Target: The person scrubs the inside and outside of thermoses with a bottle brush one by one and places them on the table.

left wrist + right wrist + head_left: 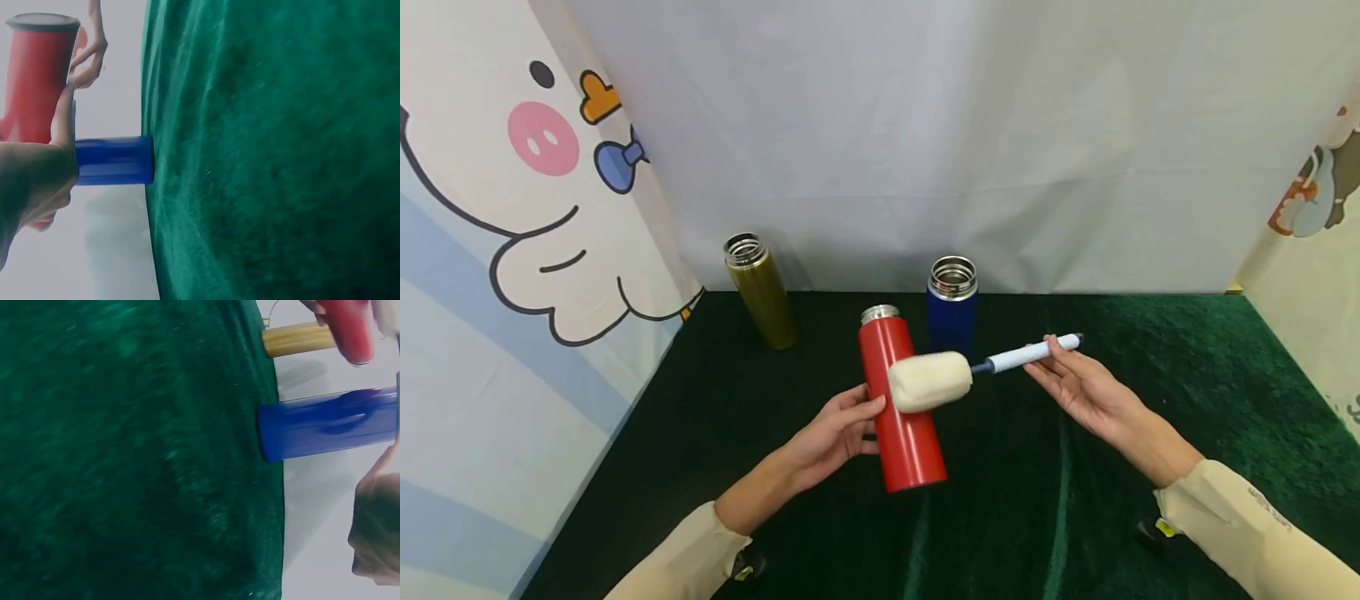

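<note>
The person's left hand (835,429) grips a tall red cylindrical bottle with a silver metal neck (913,450), tilted and held above the counter (1187,367) (draped in dark green plush cloth). The right hand (1086,396) pinches a brush with a cream sponge head and pale blue handle (1022,357); its head overlaps the red bottle in the head view, though whether they touch cannot be told. Behind stand a blue metal bottle (952,323) and, farther left, an olive-gold metal bottle (766,304), both uncapped.
</note>
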Available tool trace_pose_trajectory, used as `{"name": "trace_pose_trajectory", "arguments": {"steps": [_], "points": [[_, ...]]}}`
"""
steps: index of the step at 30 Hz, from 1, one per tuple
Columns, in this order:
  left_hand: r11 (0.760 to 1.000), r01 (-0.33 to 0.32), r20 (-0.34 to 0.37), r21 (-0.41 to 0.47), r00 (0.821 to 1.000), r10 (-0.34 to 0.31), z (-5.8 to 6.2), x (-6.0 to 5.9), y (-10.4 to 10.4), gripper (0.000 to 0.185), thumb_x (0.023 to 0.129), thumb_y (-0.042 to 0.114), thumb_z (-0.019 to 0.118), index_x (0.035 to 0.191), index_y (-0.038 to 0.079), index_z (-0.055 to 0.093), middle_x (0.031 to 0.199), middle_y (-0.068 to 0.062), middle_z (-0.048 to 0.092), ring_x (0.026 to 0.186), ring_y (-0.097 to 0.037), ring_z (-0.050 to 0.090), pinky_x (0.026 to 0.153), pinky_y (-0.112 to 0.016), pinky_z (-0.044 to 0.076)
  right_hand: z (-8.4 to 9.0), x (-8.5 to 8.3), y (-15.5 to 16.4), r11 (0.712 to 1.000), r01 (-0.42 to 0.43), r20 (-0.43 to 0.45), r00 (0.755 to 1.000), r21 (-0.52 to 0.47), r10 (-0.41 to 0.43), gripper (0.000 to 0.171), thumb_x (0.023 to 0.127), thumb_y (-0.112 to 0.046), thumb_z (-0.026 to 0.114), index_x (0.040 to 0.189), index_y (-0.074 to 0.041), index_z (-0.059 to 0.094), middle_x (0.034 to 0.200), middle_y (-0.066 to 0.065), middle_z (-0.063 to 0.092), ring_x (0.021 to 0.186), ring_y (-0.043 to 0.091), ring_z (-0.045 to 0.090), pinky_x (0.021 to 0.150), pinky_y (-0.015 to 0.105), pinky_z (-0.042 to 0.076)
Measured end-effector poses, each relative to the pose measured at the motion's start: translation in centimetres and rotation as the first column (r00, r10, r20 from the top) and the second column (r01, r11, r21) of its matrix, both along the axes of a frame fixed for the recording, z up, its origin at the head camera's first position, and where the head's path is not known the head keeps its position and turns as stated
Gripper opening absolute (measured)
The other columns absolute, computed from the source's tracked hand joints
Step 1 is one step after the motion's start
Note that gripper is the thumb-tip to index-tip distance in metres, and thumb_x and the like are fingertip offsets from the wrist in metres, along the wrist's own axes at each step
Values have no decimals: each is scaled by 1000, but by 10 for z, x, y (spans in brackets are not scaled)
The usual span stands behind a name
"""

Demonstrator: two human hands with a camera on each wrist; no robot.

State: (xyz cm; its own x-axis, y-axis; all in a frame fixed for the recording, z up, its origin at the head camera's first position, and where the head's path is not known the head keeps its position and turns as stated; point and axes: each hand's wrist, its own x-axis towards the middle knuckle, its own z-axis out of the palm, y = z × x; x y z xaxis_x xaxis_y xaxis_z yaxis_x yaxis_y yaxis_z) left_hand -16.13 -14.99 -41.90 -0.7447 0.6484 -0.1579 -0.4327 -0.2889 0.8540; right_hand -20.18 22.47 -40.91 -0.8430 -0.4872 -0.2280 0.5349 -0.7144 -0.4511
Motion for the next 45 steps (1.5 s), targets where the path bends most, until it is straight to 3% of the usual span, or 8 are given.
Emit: {"name": "trace_pose_trajectory", "arguments": {"steps": [8,13,18,21,28,33,39,45], "points": [[993,116,17,34,993,-117,-5,6,3,51,107,24,52,152,12,32,132,-2,62,114,-17,67,97,-38,58,7,-2,0,979,107,74,993,-175,-95,17,106,-9,50,121,-3,55,121,17,67,114,31,71,109,35,50],[987,112,48,112,992,-118,-5,5,0,46,110,29,45,152,16,30,133,0,62,115,-16,65,97,-35,57,0,0,3,993,-11,31,999,-119,15,19,109,-12,43,120,-4,56,123,15,65,118,26,69,110,33,50],[987,6,83,162,996,-20,0,2,-3,53,110,30,44,156,19,22,141,-1,53,124,-17,58,104,-38,54,-6,4,10,983,-171,-58,984,-71,167,25,112,-11,32,124,-7,54,127,15,63,123,24,66,110,33,50],[989,-22,82,145,997,10,3,0,-3,53,111,30,42,158,15,22,142,-1,53,124,-19,58,105,-41,54,-6,3,11,978,-202,-99,976,-54,196,27,111,-7,30,125,-6,53,127,16,64,124,23,65,110,34,50],[994,108,19,17,994,-108,2,2,1,49,109,27,46,152,9,30,132,-1,62,115,-17,64,97,-38,58,3,0,3,996,-47,-3,999,-80,47,20,109,-2,39,124,-9,50,125,16,65,119,26,69,108,34,51],[980,186,-14,-67,982,-188,2,5,4,55,104,25,57,150,6,32,131,-3,61,115,-18,66,95,-39,59,7,-2,-2,991,88,100,992,-104,-77,10,106,-9,50,115,-9,55,119,12,68,112,27,72,106,32,53],[998,56,20,24,998,-56,7,3,0,59,107,27,51,157,12,24,139,-2,57,121,-19,62,103,-39,55,-2,2,2,997,-16,55,998,-74,20,19,109,-12,43,114,-7,61,118,12,66,114,24,69,106,31,54],[999,-38,34,3,999,38,9,-2,-5,51,108,33,47,152,12,31,135,1,62,116,-15,65,103,-39,54,-8,4,6,995,-95,18,995,-10,95,20,110,-13,42,117,-9,61,113,11,64,108,21,71,100,28,57]]}}
